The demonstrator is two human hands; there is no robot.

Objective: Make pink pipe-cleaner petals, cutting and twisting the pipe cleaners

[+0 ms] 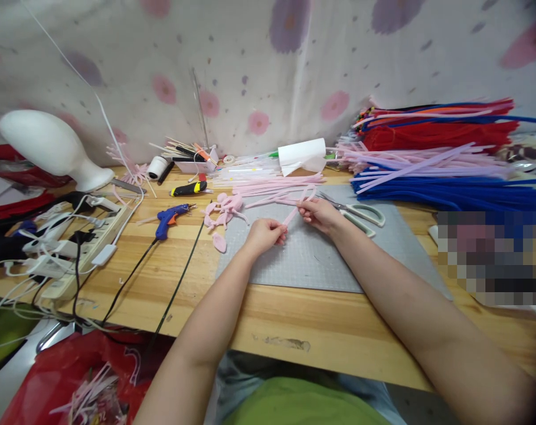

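Observation:
Between my two hands stretches a pink pipe cleaner (291, 218), bent into a loop past my right fingers. My left hand (266, 236) pinches its near end. My right hand (317, 216) grips it farther along, by the loop. Both hands hover over a grey cutting mat (290, 268). Just beyond my right hand lie scissors (364, 216) with pale handles, partly hidden by the hand. Left of the mat sits a cluster of pink petal-like shapes (226, 208), and one loose pink petal (219, 242) lies in front of it. More pink pipe cleaners (277, 185) lie behind my hands.
At left are a blue glue gun (165, 222), a yellow-black utility knife (188, 188), a corded power strip (87, 251) and a white foam head (51, 141). A paper roll (301, 154) lies at the back. Blue pipe cleaners (449, 188) are piled right. A red bag (38, 378) hangs below.

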